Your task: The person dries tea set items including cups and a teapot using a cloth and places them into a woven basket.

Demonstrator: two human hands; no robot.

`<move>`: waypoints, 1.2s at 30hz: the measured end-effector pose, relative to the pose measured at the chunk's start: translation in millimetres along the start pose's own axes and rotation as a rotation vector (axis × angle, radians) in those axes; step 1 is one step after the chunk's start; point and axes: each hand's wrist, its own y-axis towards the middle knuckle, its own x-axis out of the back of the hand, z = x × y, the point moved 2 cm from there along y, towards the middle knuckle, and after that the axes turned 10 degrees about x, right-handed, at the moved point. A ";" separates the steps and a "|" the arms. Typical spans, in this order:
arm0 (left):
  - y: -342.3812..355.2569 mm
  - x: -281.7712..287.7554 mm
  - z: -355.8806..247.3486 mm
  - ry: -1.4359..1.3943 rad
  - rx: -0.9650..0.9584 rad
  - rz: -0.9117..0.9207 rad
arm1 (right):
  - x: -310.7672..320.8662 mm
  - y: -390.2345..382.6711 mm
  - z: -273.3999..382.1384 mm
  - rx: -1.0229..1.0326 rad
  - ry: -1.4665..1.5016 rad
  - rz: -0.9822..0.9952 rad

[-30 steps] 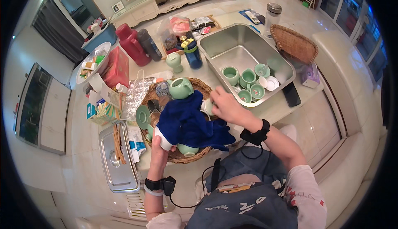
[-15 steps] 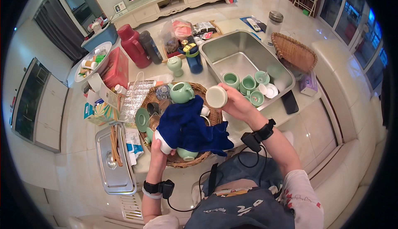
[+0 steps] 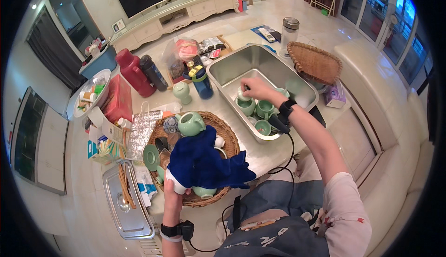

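My left hand (image 3: 174, 193) grips a white cup (image 3: 177, 184) at the near-left of a round wicker basket (image 3: 225, 124), with a dark blue cloth (image 3: 197, 157) draped over it. In the basket lie a green teapot (image 3: 189, 124), a green lid (image 3: 151, 157) and other cups, partly hidden by the cloth. My right hand (image 3: 254, 88) is closed on a small pale lidlike piece (image 3: 243, 92) over the left part of a steel basin (image 3: 299, 82), just above a green cup (image 3: 245, 107). More green cups (image 3: 264, 108) stand in the basin beneath my hand and wrist.
At the back stand a red thermos (image 3: 134, 71), blue bottle (image 3: 202, 82), green jar (image 3: 182, 92) and glass bottle (image 3: 288, 38). A wicker tray (image 3: 316, 62) and tissue box (image 3: 334, 96) are right, a steel lid (image 3: 123, 217) and boxes (image 3: 104, 141) left.
My right hand has lifted the pale piece from the basket and carried it forward into the basin. My left hand keeps its grip beside the cloth. The view has shifted slightly.
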 end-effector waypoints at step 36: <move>3.2 24.0 12.1 -0.066 0.113 0.017 | -30.5 30.6 6.4 -0.420 -0.216 0.653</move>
